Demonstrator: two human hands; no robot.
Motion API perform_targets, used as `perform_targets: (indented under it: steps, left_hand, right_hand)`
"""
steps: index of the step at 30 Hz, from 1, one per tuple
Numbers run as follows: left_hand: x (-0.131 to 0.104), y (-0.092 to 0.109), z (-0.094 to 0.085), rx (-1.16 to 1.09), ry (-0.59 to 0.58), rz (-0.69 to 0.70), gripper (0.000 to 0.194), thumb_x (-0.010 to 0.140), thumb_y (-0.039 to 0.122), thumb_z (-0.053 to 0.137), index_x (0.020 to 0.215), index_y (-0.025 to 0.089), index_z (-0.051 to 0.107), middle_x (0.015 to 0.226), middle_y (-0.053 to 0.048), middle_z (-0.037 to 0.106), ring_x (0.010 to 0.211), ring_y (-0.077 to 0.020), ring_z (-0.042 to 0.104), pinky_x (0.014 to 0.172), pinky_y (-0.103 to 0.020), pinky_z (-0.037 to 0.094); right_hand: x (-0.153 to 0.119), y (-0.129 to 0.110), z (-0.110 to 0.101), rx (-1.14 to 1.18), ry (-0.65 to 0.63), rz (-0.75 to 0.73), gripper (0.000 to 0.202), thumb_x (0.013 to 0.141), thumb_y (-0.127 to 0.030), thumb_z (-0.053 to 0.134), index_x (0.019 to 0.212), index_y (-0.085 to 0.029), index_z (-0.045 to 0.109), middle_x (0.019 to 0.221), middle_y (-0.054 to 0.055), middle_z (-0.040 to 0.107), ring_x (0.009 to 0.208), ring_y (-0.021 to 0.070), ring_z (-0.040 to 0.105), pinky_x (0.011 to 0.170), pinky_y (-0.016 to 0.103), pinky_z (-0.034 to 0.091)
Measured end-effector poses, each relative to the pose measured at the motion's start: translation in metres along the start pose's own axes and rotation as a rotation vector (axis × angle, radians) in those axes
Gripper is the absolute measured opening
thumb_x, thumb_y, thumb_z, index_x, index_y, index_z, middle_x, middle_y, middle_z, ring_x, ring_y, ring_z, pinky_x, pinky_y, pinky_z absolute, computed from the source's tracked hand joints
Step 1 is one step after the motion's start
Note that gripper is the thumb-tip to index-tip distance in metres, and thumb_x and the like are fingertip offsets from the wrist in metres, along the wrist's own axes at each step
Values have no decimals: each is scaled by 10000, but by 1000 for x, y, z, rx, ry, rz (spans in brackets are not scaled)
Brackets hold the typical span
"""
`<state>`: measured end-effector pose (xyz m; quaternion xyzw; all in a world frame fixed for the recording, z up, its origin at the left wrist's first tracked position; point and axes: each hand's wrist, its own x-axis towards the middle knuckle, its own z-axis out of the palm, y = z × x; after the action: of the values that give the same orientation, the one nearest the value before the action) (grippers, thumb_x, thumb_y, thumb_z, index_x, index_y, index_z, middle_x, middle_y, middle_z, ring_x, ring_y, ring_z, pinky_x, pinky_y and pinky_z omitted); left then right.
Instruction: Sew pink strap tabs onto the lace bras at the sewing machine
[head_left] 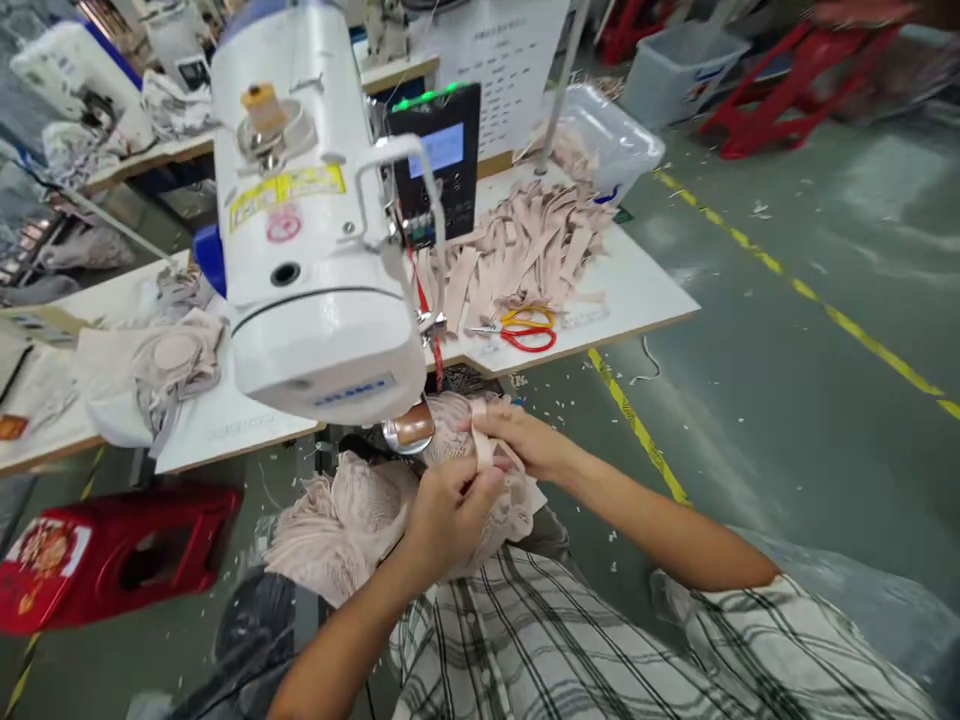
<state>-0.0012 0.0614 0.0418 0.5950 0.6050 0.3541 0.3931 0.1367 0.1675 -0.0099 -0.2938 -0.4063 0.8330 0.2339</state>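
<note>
Just below the head of a white sewing machine, my two hands work close together over my lap. A pale pink fabric strip runs between them. My left hand is closed on the lower end of the strip, its thumb and fingers pinched. Farther right, my right hand pinches the same strip near its upper end. Beneath the hands lies gathered pale pink lace fabric, touching the machine's free arm. More bunched pink fabric hangs to the left of my left hand.
On the white table lie a heap of pink strips and scissors with red and yellow handles. A control panel stands behind. A clear plastic bin sits beyond. A red stool is at the left.
</note>
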Motion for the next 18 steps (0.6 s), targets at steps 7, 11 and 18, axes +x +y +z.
perform_targets:
  steps: [7,11,18]
  left_hand:
    - [-4,-30,-27,587,466,219,337,998,225,454,1274,197,645,1205,-121,673,1080,-186,647,900,-289,523]
    - [-6,-32,-36,671,514,50,326,989,329,490,1201,191,695,992,-87,615,762,-138,603,754,-278,522]
    - [-11,-50,-63,413,218,-61,408,984,421,480,1321,231,609,1025,-80,725,900,-206,688,776,-273,540]
  right_hand:
    - [39,-32,1,-287,36,-185,279,816,-422,722,933,-169,738,620,-8,632,554,88,552,521,204,432]
    - [54,-40,8,-420,-82,-170,190,816,-365,695,842,-178,675,660,-3,649,598,116,592,586,251,485]
    - [75,-45,28,-756,123,-510,124,789,-231,703,733,-183,603,805,25,583,898,229,597,820,391,476]
